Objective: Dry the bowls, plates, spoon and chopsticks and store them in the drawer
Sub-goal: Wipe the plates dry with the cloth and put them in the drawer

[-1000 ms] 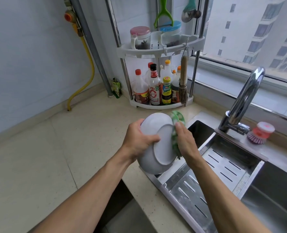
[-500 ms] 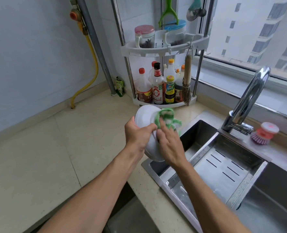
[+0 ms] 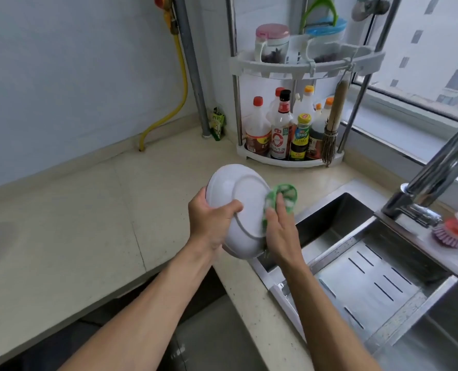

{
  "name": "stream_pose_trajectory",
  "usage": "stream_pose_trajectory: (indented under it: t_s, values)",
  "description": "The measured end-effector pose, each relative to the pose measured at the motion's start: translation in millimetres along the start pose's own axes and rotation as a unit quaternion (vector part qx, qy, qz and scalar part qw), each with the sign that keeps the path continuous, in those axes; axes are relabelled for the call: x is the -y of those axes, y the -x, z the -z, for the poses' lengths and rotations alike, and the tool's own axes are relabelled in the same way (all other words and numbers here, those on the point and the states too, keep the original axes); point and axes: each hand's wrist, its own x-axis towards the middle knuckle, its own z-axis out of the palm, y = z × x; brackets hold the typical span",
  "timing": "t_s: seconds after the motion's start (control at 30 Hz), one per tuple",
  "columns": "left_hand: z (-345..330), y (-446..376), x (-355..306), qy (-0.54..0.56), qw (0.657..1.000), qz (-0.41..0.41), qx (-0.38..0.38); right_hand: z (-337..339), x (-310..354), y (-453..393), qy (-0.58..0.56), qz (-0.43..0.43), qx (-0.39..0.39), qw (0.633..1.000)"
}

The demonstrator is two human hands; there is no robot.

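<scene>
One bowl (image 3: pixel 238 207) – left hand (image 3: pixel 211 223) gripped its rim, right hand (image 3: pixel 280 231) pressed a cloth (image 3: pixel 281 196) against it – above the sink (image 3: pixel 329 226); rack (image 3: pixel 289 159) and faucet (image 3: pixel 437 172) stood behind.

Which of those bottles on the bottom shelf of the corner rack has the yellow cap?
The short dark bottle at the front, between the tall black-capped bottle and the hanging brush. Its neighbours' caps are red, black or orange.
</scene>
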Motion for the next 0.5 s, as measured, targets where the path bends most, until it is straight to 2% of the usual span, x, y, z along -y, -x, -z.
stream_pose_trajectory:
  t_s: [0.07, 0.23, 0.3, 0.4, 0.5]
  values:
    - [18.6, 3.4, -0.8, 0.038, 0.999, 0.016, -0.027, -13.9, -0.2, 0.9, -0.103, -0.08, -0.019, 0.991]
    - [56.3, 8.4, -0.3, 0.135, 0.979, 0.033, -0.148, -69.4, 13.6, 58.5, -0.142, -0.035, 0.021, 0.989]
    - [83.2, 12.5, 2.3, 0.15, 0.971, 0.037, -0.18, -97.0, 18.8, 89.8, -0.158, -0.054, 0.047, 0.985]
    - [131.4, 30.5, 11.0, 0.113, 0.976, 0.036, -0.181, -129.3, 19.9, 121.6, -0.204, -0.133, 0.059, 0.968]
    - [191.7, 58.9, 24.9, 0.04, 0.99, 0.024, -0.134, -148.4, 25.8, 138.7, -0.23, -0.237, 0.058, 0.942]
